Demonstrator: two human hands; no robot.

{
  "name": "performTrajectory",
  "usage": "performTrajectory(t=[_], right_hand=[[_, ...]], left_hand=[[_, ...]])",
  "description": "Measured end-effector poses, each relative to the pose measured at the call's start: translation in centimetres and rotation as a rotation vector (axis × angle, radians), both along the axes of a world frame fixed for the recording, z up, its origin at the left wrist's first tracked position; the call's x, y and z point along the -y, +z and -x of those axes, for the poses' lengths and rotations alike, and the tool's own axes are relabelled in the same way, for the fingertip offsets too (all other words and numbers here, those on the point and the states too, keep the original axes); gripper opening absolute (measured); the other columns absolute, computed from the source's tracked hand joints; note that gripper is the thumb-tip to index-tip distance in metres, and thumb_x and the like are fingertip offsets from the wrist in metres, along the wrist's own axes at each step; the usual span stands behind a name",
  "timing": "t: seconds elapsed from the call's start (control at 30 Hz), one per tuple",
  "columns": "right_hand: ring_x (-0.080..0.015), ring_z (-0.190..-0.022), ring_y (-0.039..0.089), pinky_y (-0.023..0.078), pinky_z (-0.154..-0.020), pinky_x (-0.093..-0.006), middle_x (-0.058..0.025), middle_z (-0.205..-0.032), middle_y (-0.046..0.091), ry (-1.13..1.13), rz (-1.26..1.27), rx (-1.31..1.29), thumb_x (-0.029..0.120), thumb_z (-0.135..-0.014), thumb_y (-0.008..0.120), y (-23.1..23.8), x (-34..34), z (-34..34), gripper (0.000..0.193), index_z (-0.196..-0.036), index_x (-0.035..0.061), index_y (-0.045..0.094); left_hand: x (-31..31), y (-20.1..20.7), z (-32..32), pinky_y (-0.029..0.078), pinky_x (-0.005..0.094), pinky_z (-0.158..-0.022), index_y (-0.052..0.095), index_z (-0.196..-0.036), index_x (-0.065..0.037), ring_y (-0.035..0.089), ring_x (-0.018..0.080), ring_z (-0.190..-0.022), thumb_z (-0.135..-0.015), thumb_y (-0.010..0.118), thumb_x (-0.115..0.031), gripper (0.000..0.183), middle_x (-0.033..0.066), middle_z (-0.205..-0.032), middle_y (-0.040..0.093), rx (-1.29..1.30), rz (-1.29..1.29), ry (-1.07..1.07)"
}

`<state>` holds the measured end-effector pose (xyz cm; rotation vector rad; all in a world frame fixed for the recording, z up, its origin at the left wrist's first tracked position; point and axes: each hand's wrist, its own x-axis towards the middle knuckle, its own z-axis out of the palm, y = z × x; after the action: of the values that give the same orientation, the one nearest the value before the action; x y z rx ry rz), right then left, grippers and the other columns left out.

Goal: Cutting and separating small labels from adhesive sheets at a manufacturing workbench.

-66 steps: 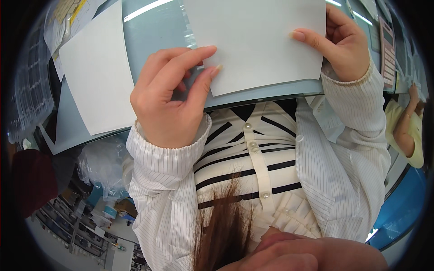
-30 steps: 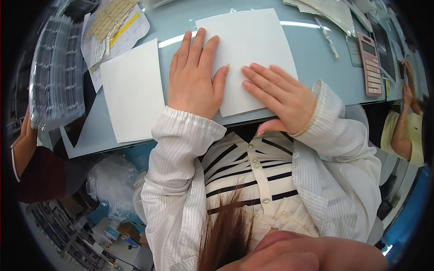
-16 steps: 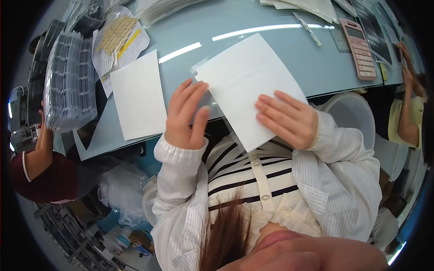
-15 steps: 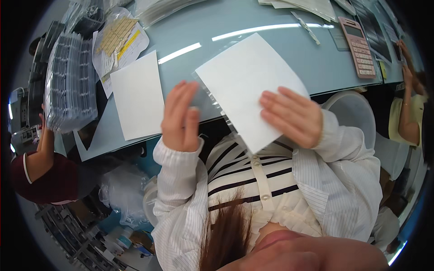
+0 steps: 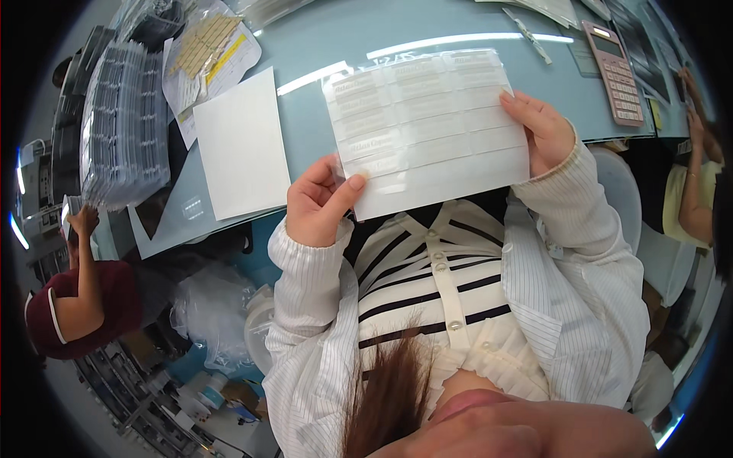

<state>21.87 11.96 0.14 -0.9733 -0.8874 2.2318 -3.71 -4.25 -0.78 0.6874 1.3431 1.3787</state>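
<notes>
I hold a white sheet of glossy label strips [image 5: 427, 126] up over the near edge of the pale blue table [image 5: 336, 30]. My left hand [image 5: 317, 204] pinches its lower left corner with thumb and forefinger. My right hand [image 5: 544, 131] grips its right edge, fingers curled over the front. The sheet's face shows rows of clear rectangular labels. Both sleeves are white with thin stripes.
A blank white sheet [image 5: 240, 153] lies on the table to the left. Stacked clear trays [image 5: 122, 126] and a bag of yellow tags [image 5: 206, 46] sit at far left. A pink calculator [image 5: 615, 72] lies at the right. A person in dark red [image 5: 80, 301] works at left, another person [image 5: 691, 195] at right.
The sheet was lying flat under both palms, then got lifted and turned over; its label side now faces me, held at both ends.
</notes>
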Motion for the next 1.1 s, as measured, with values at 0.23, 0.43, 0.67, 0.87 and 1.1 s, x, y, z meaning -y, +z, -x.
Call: performTrajectory(t=[0.23, 0.43, 0.67, 0.87, 1.1], right_hand=[[-0.0054, -0.060, 0.058, 0.044, -0.052, -0.0177, -0.0065, -0.084, 0.069, 0.346, -0.404, 0.466, 0.018, -0.095, 0.062, 1.7, -0.1, -1.6, 0.027, -0.112, -0.0040, 0.061], [-0.0009, -0.048, 0.048, 0.033, -0.045, -0.0170, 0.0005, -0.064, 0.063, 0.122, -0.535, 0.586, 0.011, -0.091, 0.067, 0.9, 2.2, -0.5, 0.015, -0.095, -0.0014, 0.061], [-0.0017, -0.052, 0.047, 0.034, -0.050, -0.0184, 0.0026, -0.065, 0.061, 0.216, -0.956, 0.859, 0.007, -0.089, 0.068, 1.8, 1.3, -2.5, 0.018, -0.106, -0.0010, 0.064], [-0.0058, -0.067, 0.058, 0.045, -0.061, -0.0225, -0.0005, -0.084, 0.065, -0.239, -1.358, 0.942, 0.006, -0.089, 0.069, 0.6, -6.5, -7.1, 0.019, -0.106, -0.0004, 0.066], [-0.0305, -0.077, 0.061, 0.048, -0.068, -0.0389, -0.0156, -0.086, 0.061, -0.121, -1.879, 1.313, 0.016, -0.078, 0.072, -0.1, -9.1, -1.5, 0.034, -0.109, 0.0031, 0.068]], left_hand=[[2.2, -1.0, 1.2, 0.044, 0.0229, -0.043, 0.066, -0.094, 0.002, 0.057, 0.0109, -0.048, -0.093, 0.067, -0.018, 0.020, 0.0058, -0.070, 0.065, 0.083, 0.237, -0.030], [3.2, -1.0, -1.7, 0.046, 0.0241, -0.048, 0.065, -0.095, 0.003, 0.061, 0.0133, -0.058, -0.096, 0.064, -0.023, 0.026, 0.0083, -0.075, 0.066, 0.317, 0.291, 0.014], [3.4, -3.7, -1.1, 0.045, 0.0254, -0.052, 0.066, -0.101, 0.004, 0.062, 0.0156, -0.061, -0.096, 0.063, -0.021, 0.027, 0.0134, -0.082, 0.069, 0.191, 0.274, -0.010], [3.1, -3.7, -1.1, 0.046, 0.0268, -0.052, 0.067, -0.090, 0.005, 0.061, 0.0178, -0.056, -0.096, 0.062, -0.025, 0.032, 0.0159, -0.079, 0.070, 0.285, 0.247, -0.025], [2.8, -3.1, -1.3, 0.043, 0.0262, -0.051, 0.068, -0.088, 0.006, 0.059, 0.0164, -0.054, -0.097, 0.061, -0.026, 0.034, 0.0149, -0.076, 0.069, 0.294, 0.306, 0.039]])
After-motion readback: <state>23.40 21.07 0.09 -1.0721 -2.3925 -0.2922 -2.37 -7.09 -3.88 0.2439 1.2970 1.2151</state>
